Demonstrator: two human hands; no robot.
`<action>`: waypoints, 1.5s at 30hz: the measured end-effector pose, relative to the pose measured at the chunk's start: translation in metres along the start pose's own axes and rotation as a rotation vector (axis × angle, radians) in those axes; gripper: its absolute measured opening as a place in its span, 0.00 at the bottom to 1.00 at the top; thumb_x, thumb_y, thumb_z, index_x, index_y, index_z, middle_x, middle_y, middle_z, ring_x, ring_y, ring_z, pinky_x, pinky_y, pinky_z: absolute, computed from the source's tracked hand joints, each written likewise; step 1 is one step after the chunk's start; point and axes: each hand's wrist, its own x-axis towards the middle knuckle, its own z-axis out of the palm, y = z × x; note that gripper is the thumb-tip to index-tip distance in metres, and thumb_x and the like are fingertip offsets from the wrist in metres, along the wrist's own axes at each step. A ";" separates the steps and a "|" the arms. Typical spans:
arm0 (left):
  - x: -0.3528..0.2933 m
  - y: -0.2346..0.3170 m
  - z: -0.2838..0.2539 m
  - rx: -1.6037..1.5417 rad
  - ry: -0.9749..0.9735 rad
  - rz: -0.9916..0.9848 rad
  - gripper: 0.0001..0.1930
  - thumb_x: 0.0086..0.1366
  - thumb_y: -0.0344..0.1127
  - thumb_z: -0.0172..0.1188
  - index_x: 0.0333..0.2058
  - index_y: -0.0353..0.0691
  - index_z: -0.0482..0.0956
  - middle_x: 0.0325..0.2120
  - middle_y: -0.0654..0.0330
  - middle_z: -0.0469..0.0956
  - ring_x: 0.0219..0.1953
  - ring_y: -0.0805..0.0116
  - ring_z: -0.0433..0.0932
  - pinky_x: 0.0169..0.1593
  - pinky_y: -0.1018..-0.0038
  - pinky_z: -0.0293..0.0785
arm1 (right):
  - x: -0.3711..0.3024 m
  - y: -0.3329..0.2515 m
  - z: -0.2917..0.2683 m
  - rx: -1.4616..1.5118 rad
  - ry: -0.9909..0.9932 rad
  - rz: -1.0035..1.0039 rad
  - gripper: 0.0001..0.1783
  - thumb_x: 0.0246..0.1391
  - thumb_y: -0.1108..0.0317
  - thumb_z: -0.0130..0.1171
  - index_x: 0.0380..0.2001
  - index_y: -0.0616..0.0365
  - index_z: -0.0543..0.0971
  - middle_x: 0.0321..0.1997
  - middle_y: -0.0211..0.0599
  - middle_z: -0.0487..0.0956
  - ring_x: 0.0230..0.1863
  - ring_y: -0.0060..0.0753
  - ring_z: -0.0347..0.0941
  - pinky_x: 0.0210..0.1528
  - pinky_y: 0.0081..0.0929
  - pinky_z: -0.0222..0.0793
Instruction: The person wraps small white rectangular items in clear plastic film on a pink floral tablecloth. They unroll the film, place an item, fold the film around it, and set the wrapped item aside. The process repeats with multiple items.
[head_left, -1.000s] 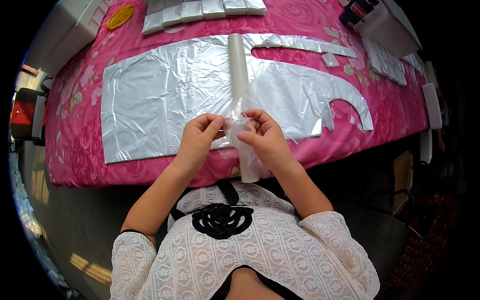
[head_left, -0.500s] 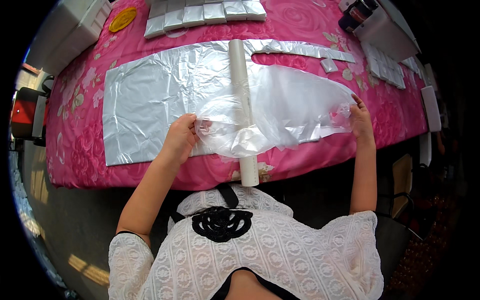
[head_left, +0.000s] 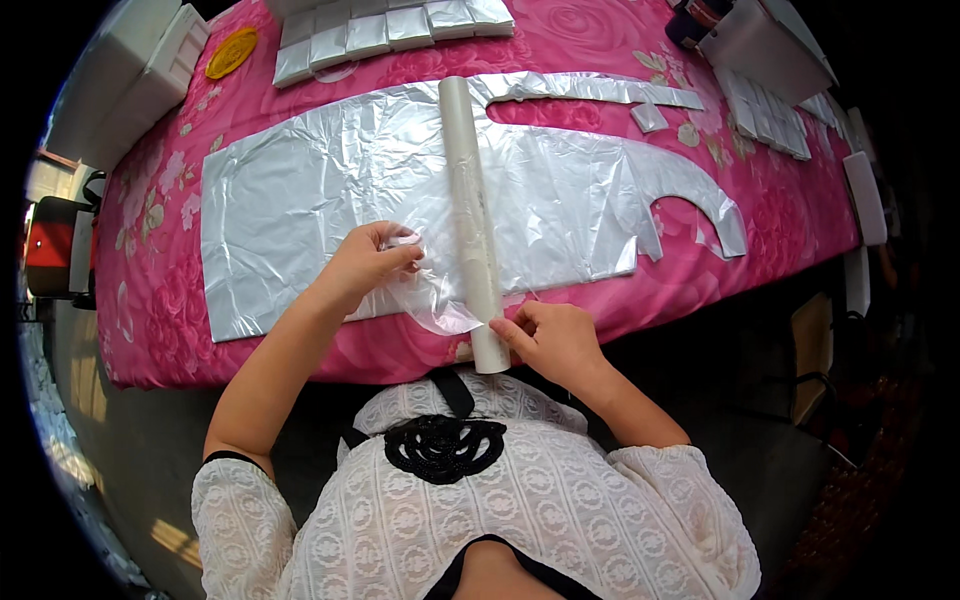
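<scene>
A sheet of thin clear plastic film [head_left: 428, 300] hangs bunched between my hands, at the near part of a pale tube [head_left: 462, 170]. My left hand [head_left: 372, 262] is closed, pinching the film left of the tube. Just right of the tube's near end, my right hand [head_left: 552, 340] is closed, with thumb and fingertips at the film's corner. Beneath the tube lies a flat, silvery layer of plastic [head_left: 285, 200] with strap-like pieces at its right end, one straight and one curved. The tube crosses it from far to near, its near end reaching past the layer.
A pink flowered cloth [head_left: 160, 300] covers the table. Folded silvery packets [head_left: 370, 35] lie in rows at the back, with more packets [head_left: 762, 115] at the right. A small folded square [head_left: 649, 118], yellow disc [head_left: 231, 53], white boxes [head_left: 130, 85] and a dark jar [head_left: 697, 22] stand around.
My right hand has come from the far right to the tube's near end. The film, spread wide across the tube before, is now gathered small, uncovering the curved strap. My left hand shifted slightly.
</scene>
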 end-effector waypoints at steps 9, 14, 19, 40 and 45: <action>-0.037 -0.002 -0.157 -0.005 0.265 -0.053 0.09 0.51 0.31 0.58 0.32 0.38 0.72 0.25 0.64 0.71 0.28 0.75 0.70 0.32 0.79 0.70 | 0.003 -0.004 0.003 0.104 -0.093 0.085 0.25 0.41 0.48 0.57 0.21 0.65 0.78 0.19 0.46 0.76 0.23 0.43 0.75 0.28 0.34 0.68; -0.051 -0.034 -0.232 0.514 0.431 -0.149 0.09 0.50 0.28 0.56 0.32 0.36 0.72 0.24 0.61 0.74 0.29 0.70 0.74 0.33 0.74 0.71 | 0.000 -0.003 0.002 0.062 -0.102 0.095 0.24 0.41 0.49 0.58 0.22 0.66 0.78 0.19 0.47 0.76 0.23 0.42 0.75 0.28 0.33 0.68; -0.055 0.004 -0.178 1.509 0.915 0.381 0.15 0.49 0.19 0.49 0.38 0.35 0.72 0.36 0.51 0.74 0.39 0.52 0.73 0.42 0.63 0.69 | -0.002 -0.006 0.006 0.065 -0.065 0.109 0.24 0.40 0.50 0.59 0.22 0.66 0.78 0.19 0.48 0.75 0.22 0.43 0.74 0.26 0.34 0.67; 0.042 -0.034 0.059 1.264 0.354 0.723 0.33 0.57 0.37 0.42 0.58 0.23 0.49 0.61 0.41 0.48 0.65 0.49 0.45 0.65 0.59 0.39 | 0.081 -0.015 -0.028 0.074 0.047 -0.095 0.29 0.44 0.46 0.57 0.29 0.69 0.76 0.22 0.48 0.77 0.25 0.44 0.76 0.30 0.34 0.70; 0.045 -0.028 0.062 1.282 0.318 0.678 0.32 0.58 0.36 0.42 0.58 0.24 0.49 0.61 0.40 0.47 0.65 0.48 0.43 0.65 0.58 0.38 | 0.181 -0.022 -0.045 0.266 0.009 -0.018 0.28 0.48 0.51 0.57 0.38 0.70 0.74 0.31 0.46 0.78 0.31 0.35 0.76 0.33 0.30 0.70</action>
